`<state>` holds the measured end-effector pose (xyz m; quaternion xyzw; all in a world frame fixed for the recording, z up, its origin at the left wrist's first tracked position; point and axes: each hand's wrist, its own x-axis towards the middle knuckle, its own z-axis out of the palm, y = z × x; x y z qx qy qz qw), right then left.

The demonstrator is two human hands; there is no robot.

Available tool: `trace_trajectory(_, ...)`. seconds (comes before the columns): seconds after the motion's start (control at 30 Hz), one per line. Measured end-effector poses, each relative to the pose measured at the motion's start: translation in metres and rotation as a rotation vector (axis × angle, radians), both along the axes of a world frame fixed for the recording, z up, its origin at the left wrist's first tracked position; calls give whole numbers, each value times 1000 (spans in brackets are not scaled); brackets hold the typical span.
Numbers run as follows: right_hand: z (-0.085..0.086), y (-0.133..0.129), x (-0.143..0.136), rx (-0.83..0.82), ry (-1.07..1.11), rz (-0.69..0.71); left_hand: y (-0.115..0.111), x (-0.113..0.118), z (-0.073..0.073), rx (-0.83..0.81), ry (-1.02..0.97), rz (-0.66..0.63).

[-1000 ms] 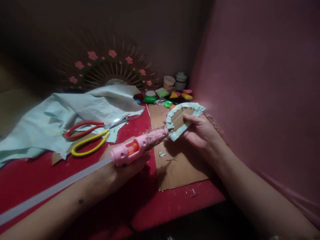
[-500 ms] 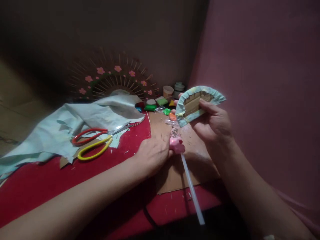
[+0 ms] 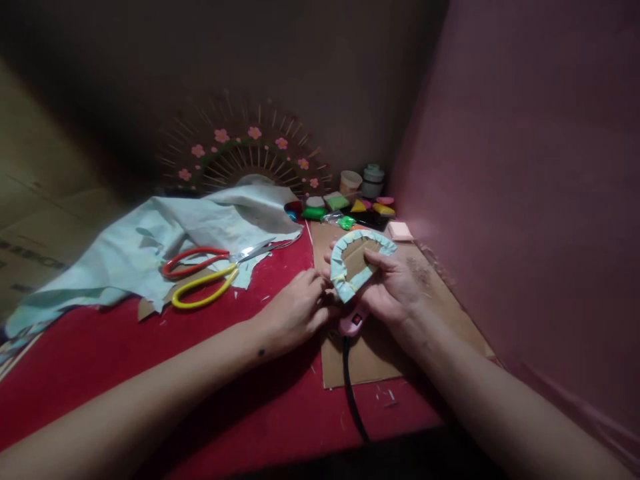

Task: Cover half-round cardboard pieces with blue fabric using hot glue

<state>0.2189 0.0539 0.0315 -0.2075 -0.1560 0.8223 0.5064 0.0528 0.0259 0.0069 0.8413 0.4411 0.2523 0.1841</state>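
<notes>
A half-round cardboard piece (image 3: 356,261), edged with gathered pale blue-green cloth, is gripped by my right hand (image 3: 395,287), thumb on its bare cardboard face. My left hand (image 3: 303,307) is beside the piece's lower left edge with its fingers bent together; what they pinch, if anything, is too small to make out. Below the piece is a pink glue gun (image 3: 353,321) with a red switch and a black cord, its front hidden by the piece and my right hand. Under both hands lies a brown cardboard sheet (image 3: 370,363) on the red tabletop (image 3: 240,380).
Scissors (image 3: 205,293) with one red and one yellow handle lie on the left beside a rumpled pale cloth (image 3: 185,227). Behind stands a fan-shaped stick decoration with pink flowers (image 3: 254,133). Clay packets (image 3: 337,202), a cup (image 3: 351,181) and a jar (image 3: 373,180) stand at the back.
My right hand has brought the half-round piece down and left. The glue gun is turned, its cord now toward me and its clear stick out of sight. The view has shifted slightly.
</notes>
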Motion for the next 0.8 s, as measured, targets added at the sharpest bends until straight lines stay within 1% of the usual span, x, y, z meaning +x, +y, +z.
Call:
trace_trajectory(0.07, -1, 0, 2, -8, -15, 10, -4, -11, 4, -45, -27, 124)
trace_trajectory(0.13, -1, 0, 3, -9, -46, 29, -8, -20, 15, -61, -135, 226)
trace_trajectory(0.2, -2, -1, 4, 10, -97, 46, -11, -24, 27, -40, -266, 272)
trace_trajectory(0.23, -3, -2, 4, 29, -130, 55, -13, -25, 33, -13, -317, 269)
trace_trajectory(0.27, -3, -2, 3, 53, -166, 65, -15, -25, 37, 20, -351, 249)
trace_trajectory(0.33, -4, -4, 2, 99, -232, 72, -19, -23, 43, 93, -361, 159)
trace_trajectory(0.4, -4, -7, 1, 129, -273, 61, -24, -21, 44, 155, -309, 56)
trace_trajectory(0.47, -4, -9, 0, 152, -292, 61, -27, -19, 42, 191, -224, -12)
trace_trajectory(0.53, -4, -11, 0, 179, -312, 95, -28, -18, 39, 223, -136, -48)
trace_trajectory(0.63, -7, -12, 0, 236, -359, 191, -27, -17, 35, 262, -49, -76)
trace_trajectory(0.7, -9, -12, 1, 286, -381, 232, -27, -15, 35, 266, -12, -82)
trace_trajectory(0.8, -12, -12, 2, 349, -409, 256, -29, -12, 39, 249, 75, -107)
